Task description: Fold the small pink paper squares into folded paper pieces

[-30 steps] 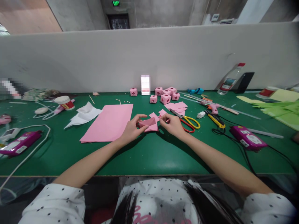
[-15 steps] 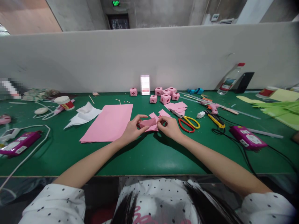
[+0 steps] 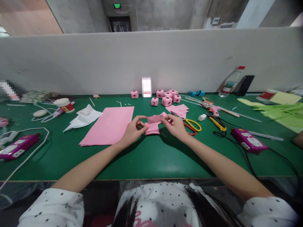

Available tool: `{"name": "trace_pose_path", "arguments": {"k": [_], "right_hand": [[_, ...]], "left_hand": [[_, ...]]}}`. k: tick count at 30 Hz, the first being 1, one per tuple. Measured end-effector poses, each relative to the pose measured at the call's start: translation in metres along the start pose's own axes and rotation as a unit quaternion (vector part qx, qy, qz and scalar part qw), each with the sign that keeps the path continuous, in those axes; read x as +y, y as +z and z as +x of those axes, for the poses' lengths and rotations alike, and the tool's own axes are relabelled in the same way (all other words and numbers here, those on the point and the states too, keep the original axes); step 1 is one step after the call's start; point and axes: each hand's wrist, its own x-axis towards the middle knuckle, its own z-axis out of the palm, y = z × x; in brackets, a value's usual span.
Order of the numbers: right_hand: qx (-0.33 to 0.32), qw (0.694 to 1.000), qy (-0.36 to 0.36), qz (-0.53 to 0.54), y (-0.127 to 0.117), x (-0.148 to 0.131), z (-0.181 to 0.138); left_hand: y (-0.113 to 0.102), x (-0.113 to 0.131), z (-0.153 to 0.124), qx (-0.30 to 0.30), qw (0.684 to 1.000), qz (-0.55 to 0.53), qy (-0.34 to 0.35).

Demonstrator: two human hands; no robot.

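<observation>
Both my hands pinch a small folded pink paper piece [image 3: 153, 123] just above the green table [image 3: 146, 157]. My left hand [image 3: 133, 131] grips its left side with thumb and fingers closed. My right hand [image 3: 175, 126] holds the right side, fingers curled on the paper's upper edge. A large pink sheet [image 3: 109, 125] lies flat just left of my left hand. Small pink paper squares [image 3: 178, 108] lie behind my right hand, next to yellow and red scissors [image 3: 191, 125].
Several folded pink paper cubes [image 3: 167, 100] stand near the grey partition [image 3: 151, 60]. Glue guns [image 3: 214, 110], a purple power strip [image 3: 248, 140] with black cable, a plastic bottle [image 3: 230, 82] and green paper [image 3: 284, 113] lie right. White paper [image 3: 84, 117], a cup [image 3: 63, 104] and another purple strip [image 3: 16, 146] lie left.
The folded pink piece has been opened upward and now stands taller between my hands. My right hand closed in on it from the right. The camera tilted slightly.
</observation>
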Motion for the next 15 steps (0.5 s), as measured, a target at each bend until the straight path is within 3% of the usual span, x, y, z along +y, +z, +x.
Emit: {"name": "trace_pose_path", "arguments": {"k": [4,9,12,15], "right_hand": [[0.078,0.994,0.047,-0.061,-0.015,0.029,0.013],[0.022,0.983,0.029,-0.183,-0.02,0.052,0.018],[-0.006,0.976,0.023,-0.218,-0.018,0.055,0.016],[-0.017,0.972,0.015,-0.235,-0.015,0.054,0.015]], "left_hand": [[-0.002,-0.001,0.001,0.003,1.0,0.012,0.007],[-0.002,-0.009,0.0,-0.054,0.988,0.123,0.075],[0.0,-0.015,-0.001,-0.123,0.956,0.221,0.148],[0.002,-0.019,0.0,-0.155,0.931,0.273,0.185]]}}
